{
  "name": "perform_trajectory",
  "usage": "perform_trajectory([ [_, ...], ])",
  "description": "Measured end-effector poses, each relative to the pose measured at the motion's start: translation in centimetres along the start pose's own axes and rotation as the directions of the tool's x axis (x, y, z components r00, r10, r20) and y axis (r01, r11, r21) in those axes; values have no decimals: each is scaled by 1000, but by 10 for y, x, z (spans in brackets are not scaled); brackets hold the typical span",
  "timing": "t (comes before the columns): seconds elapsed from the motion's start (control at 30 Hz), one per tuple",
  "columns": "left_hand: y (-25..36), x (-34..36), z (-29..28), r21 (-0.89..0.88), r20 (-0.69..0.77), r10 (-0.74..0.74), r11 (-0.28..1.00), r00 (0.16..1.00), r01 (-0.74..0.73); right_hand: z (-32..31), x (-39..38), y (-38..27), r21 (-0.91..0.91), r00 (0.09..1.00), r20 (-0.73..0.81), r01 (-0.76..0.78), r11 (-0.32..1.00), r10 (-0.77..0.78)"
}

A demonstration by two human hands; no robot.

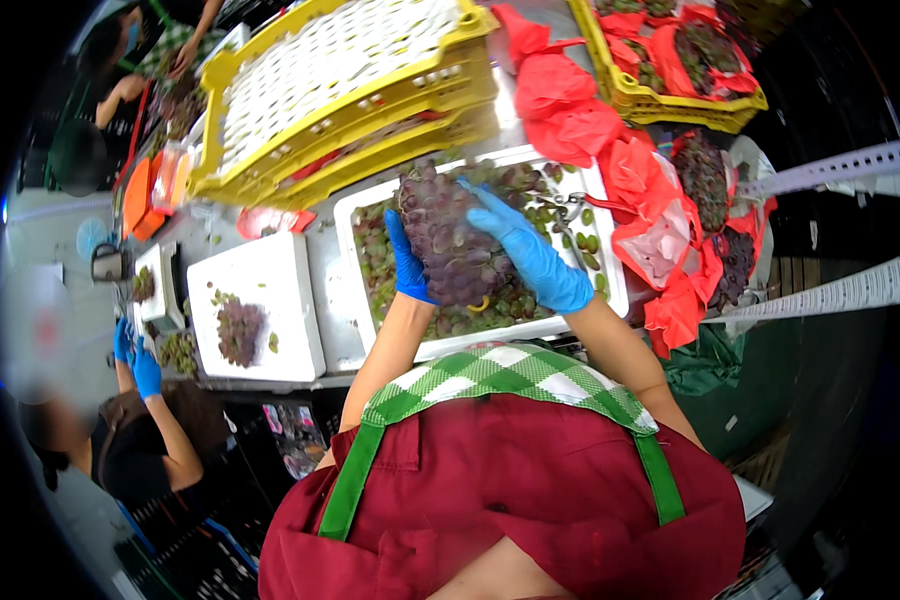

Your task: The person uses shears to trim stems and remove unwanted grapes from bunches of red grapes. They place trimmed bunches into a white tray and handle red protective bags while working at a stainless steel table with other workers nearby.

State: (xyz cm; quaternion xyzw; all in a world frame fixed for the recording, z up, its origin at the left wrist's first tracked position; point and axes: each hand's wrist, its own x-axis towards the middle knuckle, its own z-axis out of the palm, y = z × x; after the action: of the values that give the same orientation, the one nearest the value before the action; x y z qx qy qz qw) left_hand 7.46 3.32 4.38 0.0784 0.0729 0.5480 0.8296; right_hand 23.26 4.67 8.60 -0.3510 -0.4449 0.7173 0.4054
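Observation:
A large bunch of purple grapes is held between my two blue-gloved hands above a white foam tray. My left hand cups its left side, with part of the fingers hidden behind the fruit. Against its upper right side lies my right hand, fingers stretched along the grapes. Loose green and purple grapes fill the tray beneath. Red-handled scissors rest at the tray's right side, beyond my right hand.
Stacked yellow crates stand behind the tray. Left of it, a white foam lid bears a smaller grape bunch. Red wrapping and wrapped grapes lie at right. A co-worker's gloved hands are at far left, near a scale.

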Motion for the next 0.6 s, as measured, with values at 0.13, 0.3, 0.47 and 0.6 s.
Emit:
perform_trajectory([
  [0.13, 13, -26, -2, -177, 156, 127, 979, 980, -99, 18, 21, -15, -652, 918, -35, 278, 705, -395],
  [0.3, 29, -44, -2, 277, -292, 313, 932, 904, -233, 56, 24, -12, -767, 917, 139, 338, 545, -374],
  [0.47, 47, -64, -21, 96, -78, 328, 942, 941, -321, 46, 27, 12, -515, 978, 87, 208, 831, -190],
  [0.6, 51, -74, -48, -386, 88, 336, 879, 938, -279, 48, 24, 15, -697, 930, 99, 319, 642, -354],
])
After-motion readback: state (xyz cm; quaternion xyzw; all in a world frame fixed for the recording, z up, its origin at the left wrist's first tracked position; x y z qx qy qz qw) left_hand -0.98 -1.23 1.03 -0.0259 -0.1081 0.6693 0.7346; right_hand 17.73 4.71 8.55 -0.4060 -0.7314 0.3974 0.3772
